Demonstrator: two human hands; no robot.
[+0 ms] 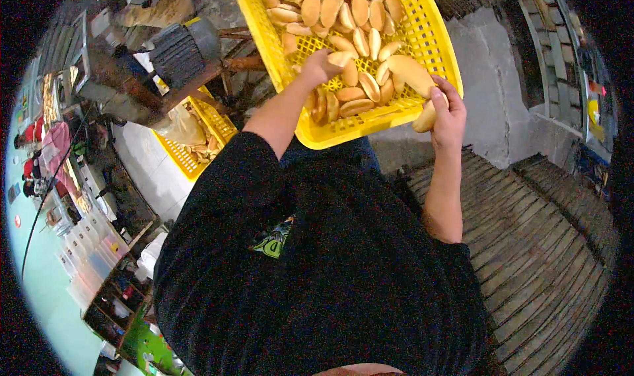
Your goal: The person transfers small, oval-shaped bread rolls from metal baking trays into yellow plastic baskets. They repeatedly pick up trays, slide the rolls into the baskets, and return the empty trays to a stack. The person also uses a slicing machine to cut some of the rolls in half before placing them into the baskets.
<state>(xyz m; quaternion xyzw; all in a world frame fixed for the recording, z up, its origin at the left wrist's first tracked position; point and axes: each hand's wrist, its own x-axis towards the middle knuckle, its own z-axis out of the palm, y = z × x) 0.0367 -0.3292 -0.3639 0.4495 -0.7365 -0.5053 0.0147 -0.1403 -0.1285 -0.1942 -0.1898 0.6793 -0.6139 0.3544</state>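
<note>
A large yellow plastic basket (381, 125) full of small oblong bread rolls (310, 9) lies before me. My left hand (319, 68) reaches over its left part, with its fingers on a roll (341, 58). At the basket's right rim, my right hand (448, 108) grips rolls: one (425, 117) hangs below the fingers, and a larger-looking one (410, 74) extends from the fingertips over the basket. Several more rolls (357, 107) lie loose in the near part of the basket, where its lattice floor shows between them.
A second yellow basket (173, 154) with rolls and a plastic bag (182, 126) stands lower left. A motor-like machine (181, 49) on a frame is beyond it. Stacked ridged trays (525, 227) lie at the right. People (59, 148) are at far left.
</note>
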